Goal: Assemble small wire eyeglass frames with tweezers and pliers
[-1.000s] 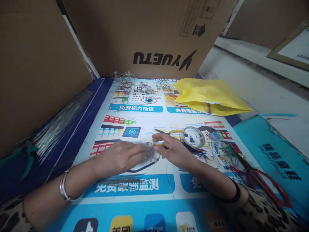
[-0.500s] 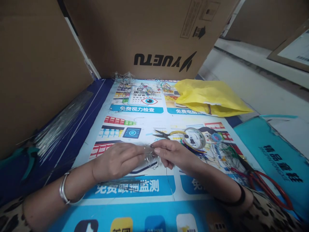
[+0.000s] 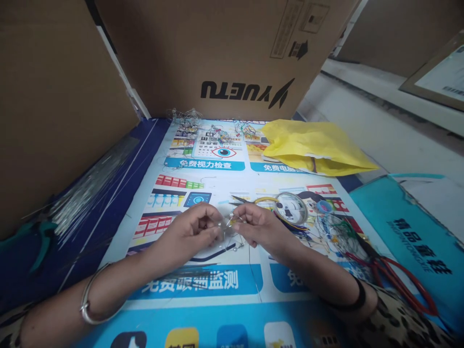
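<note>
Between my hands hangs a small wire piece with clear beads [image 3: 229, 234], held a little above the printed sheet [image 3: 232, 309]. My left hand [image 3: 197, 229] pinches its left side between thumb and forefinger. The fingertips of my right hand [image 3: 259, 227] close on its right side, and a thin wire trails down below them. Just behind my right hand, pliers with yellow handles [image 3: 266, 198] lie on the sheet, next to a clear round roll [image 3: 292, 208]. Straight thin wires [image 3: 188, 271] rest near my left forearm.
Cardboard boxes [image 3: 217, 48] stand behind. A yellow bag [image 3: 319, 145] lies back right, red-handled scissors [image 3: 402, 285] and tangled coloured wires [image 3: 340, 237] at the right. On the left are wire bundles [image 3: 90, 188] and teal-handled pliers [image 3: 45, 241]. More beaded wire pieces [image 3: 186, 118] lie at the back.
My left hand has shifted back and turned, its thumb and forefinger now showing in a pinch. The beaded wire piece has turned between my hands; my right hand has barely moved.
</note>
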### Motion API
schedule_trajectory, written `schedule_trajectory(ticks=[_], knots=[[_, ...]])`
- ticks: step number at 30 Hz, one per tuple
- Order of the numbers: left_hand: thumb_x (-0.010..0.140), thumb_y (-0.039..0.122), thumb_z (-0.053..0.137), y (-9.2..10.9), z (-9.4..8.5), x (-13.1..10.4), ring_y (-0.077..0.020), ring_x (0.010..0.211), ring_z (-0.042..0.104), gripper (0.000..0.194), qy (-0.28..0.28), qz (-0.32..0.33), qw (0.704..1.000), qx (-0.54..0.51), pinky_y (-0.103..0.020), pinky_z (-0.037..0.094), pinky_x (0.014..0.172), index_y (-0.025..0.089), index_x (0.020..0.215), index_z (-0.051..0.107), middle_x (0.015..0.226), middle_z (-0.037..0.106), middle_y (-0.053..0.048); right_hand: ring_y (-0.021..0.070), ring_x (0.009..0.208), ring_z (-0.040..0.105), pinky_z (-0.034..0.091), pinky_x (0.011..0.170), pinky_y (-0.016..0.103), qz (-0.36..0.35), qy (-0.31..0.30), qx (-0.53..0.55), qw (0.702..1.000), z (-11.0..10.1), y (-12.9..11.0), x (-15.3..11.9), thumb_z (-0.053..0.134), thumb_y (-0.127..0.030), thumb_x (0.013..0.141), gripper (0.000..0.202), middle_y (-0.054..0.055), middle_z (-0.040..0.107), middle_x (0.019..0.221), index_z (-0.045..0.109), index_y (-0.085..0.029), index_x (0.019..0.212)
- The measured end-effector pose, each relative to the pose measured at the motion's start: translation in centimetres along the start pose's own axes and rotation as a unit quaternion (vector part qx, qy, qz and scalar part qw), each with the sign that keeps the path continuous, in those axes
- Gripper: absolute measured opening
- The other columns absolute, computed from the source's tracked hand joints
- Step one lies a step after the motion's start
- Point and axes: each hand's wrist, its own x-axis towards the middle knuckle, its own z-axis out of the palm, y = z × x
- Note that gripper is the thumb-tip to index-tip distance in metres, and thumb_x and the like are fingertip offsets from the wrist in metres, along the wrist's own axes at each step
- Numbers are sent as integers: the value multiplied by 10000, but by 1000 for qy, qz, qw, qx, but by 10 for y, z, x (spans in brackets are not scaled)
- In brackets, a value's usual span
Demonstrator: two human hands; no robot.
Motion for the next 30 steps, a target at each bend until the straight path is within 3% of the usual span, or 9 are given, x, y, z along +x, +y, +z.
schedule_trajectory(ticks=[3,8,16,22,26,30], knots=[[791,251,539,3,4,1,-85,581,539,127,-18,-79,992,-100,-226,465,556,161,848,471,670,529,25,54,493,408,334,443,182,-31,6,-31,999,5,-1,2,600,-298,722,196,-49,497,655,528,-193,871],[761,236,579,-1,5,3,-47,496,516,190,21,-120,984,-132,-194,417,487,172,876,441,703,481,59,67,505,375,308,464,192,-49,44,-100,993,13,-7,4,574,-239,722,153,-68,416,585,533,-194,862],[752,214,575,-5,3,3,-53,520,483,190,17,-97,990,-104,-195,419,500,172,879,439,661,465,62,80,596,456,365,524,197,-105,52,-157,981,22,-5,10,515,-110,683,233,-29,498,743,534,-207,894],[724,212,578,-6,0,7,-54,505,457,186,63,-109,988,-87,-194,413,489,168,849,448,639,457,67,71,588,459,378,521,197,-91,-9,-67,993,19,1,10,541,-141,696,340,-16,535,820,499,-224,1023],[731,201,566,-8,-2,8,-54,514,445,171,66,-109,990,-64,-179,362,481,167,857,456,640,454,68,63,605,448,380,522,194,-82,-5,-44,996,17,5,11,567,-147,681,382,2,510,889,497,-217,1050],[760,271,571,-9,-2,8,-59,518,425,185,51,-98,993,-51,-186,340,482,169,863,456,638,442,66,57,578,426,362,499,183,-86,-19,-31,996,20,9,12,559,-148,698,369,-16,496,821,486,-219,1053]])
